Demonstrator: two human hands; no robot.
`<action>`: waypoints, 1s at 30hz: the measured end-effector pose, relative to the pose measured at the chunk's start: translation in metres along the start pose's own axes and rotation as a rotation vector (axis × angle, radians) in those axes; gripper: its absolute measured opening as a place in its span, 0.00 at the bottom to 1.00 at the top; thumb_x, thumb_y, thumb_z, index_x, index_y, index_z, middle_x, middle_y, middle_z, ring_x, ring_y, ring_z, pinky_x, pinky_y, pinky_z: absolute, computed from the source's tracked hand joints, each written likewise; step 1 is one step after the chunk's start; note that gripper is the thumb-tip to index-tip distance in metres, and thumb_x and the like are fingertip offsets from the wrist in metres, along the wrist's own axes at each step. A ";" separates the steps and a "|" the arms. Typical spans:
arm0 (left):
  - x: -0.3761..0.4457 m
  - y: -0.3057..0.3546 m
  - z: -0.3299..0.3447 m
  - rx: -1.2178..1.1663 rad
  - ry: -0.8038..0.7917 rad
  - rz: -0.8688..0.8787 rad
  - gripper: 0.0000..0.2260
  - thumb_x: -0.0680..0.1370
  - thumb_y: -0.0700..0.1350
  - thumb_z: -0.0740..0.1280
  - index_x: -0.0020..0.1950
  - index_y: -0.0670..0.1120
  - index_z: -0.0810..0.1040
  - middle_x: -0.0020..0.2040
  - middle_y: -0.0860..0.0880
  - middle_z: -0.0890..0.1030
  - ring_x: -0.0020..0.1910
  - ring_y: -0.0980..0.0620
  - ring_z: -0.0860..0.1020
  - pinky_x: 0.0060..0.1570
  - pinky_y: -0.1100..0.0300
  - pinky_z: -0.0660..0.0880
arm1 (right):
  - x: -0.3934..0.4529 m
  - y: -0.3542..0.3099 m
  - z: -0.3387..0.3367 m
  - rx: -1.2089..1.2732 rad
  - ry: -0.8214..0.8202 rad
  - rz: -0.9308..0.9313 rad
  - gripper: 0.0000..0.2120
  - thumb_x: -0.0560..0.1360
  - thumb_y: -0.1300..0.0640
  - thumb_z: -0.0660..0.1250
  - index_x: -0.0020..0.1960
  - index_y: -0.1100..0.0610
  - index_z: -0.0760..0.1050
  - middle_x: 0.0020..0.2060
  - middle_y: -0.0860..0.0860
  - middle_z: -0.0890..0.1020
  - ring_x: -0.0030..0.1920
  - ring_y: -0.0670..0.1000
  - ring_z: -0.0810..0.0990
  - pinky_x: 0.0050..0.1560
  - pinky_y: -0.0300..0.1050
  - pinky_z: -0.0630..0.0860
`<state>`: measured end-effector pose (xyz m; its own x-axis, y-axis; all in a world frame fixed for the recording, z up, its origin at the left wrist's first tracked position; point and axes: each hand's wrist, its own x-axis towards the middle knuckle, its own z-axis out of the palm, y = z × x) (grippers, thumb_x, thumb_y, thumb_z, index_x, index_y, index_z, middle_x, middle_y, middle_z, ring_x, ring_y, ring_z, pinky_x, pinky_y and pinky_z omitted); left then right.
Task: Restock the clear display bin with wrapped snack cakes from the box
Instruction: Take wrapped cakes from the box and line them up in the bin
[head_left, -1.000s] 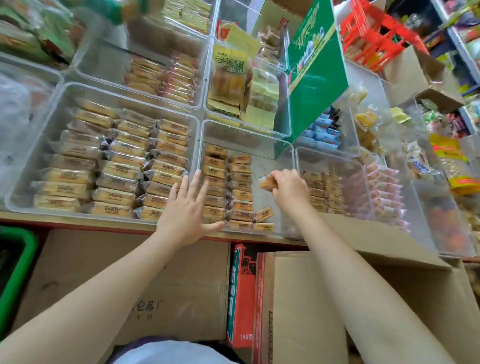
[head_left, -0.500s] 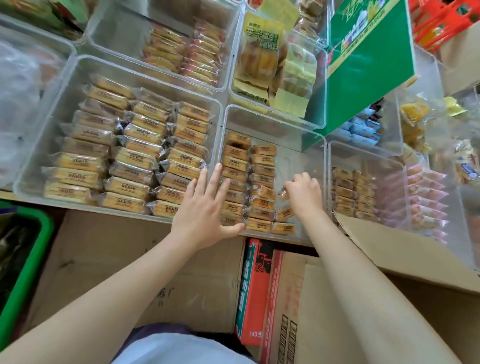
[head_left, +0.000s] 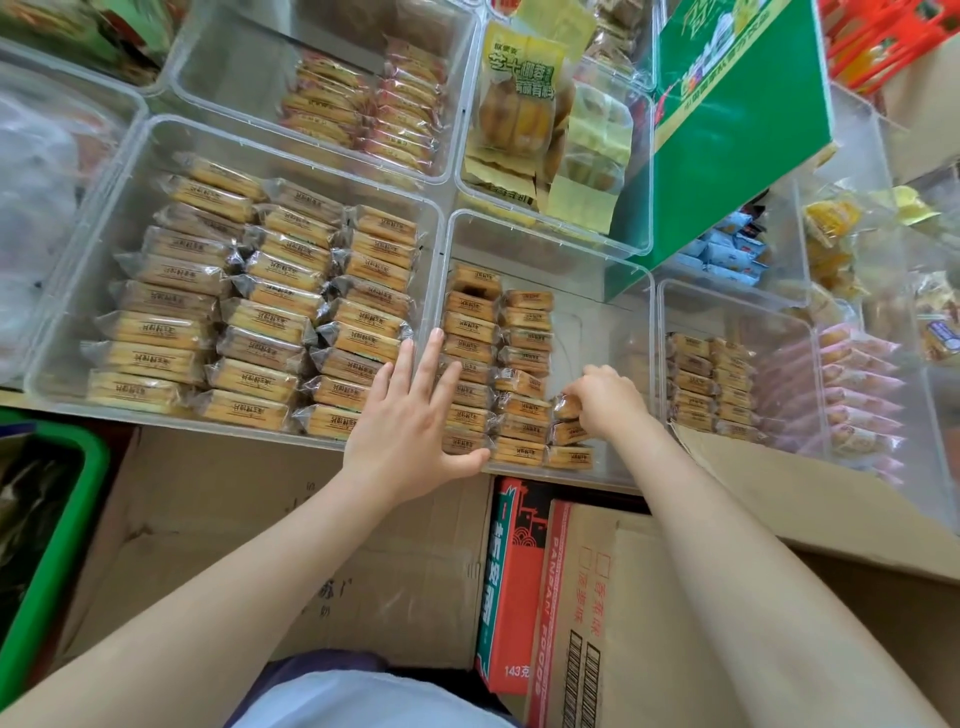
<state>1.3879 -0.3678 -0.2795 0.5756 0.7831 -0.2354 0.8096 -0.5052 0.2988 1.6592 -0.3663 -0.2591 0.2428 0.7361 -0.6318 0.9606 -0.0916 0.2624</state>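
Setting a wrapped cake (head_left: 566, 406) atop the third row, my right hand (head_left: 605, 397) pinching it, left hand (head_left: 410, 426) spread wide, steadying the bin (head_left: 545, 239); best squared before release.

Golden snack cakes (head_left: 522, 384), green box (head_left: 737, 130)

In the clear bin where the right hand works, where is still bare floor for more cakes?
Bare floor lies in the clear bin right of the two cake columns and behind the right hand. Its left side is packed.
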 end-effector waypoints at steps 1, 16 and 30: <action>0.000 0.000 0.000 0.002 -0.001 -0.001 0.50 0.73 0.79 0.46 0.84 0.47 0.46 0.81 0.42 0.33 0.82 0.39 0.40 0.79 0.43 0.47 | 0.002 -0.001 -0.003 -0.052 -0.018 -0.008 0.21 0.78 0.66 0.63 0.66 0.49 0.78 0.57 0.52 0.76 0.61 0.55 0.72 0.65 0.53 0.70; 0.000 0.000 0.000 0.024 -0.007 0.004 0.49 0.73 0.79 0.45 0.84 0.48 0.46 0.81 0.42 0.32 0.81 0.39 0.39 0.79 0.43 0.47 | 0.008 -0.016 0.001 -0.406 0.121 -0.041 0.13 0.76 0.57 0.69 0.61 0.53 0.80 0.63 0.53 0.72 0.67 0.57 0.66 0.70 0.60 0.61; 0.001 0.001 0.001 0.030 -0.004 0.003 0.49 0.73 0.79 0.44 0.84 0.47 0.46 0.81 0.42 0.33 0.82 0.38 0.39 0.80 0.43 0.48 | 0.008 -0.007 0.011 0.163 -0.252 0.050 0.34 0.77 0.73 0.53 0.78 0.50 0.64 0.72 0.55 0.72 0.70 0.58 0.72 0.69 0.51 0.71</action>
<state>1.3890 -0.3680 -0.2804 0.5787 0.7800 -0.2380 0.8107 -0.5186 0.2716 1.6563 -0.3667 -0.2740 0.2970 0.5402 -0.7874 0.9506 -0.2449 0.1906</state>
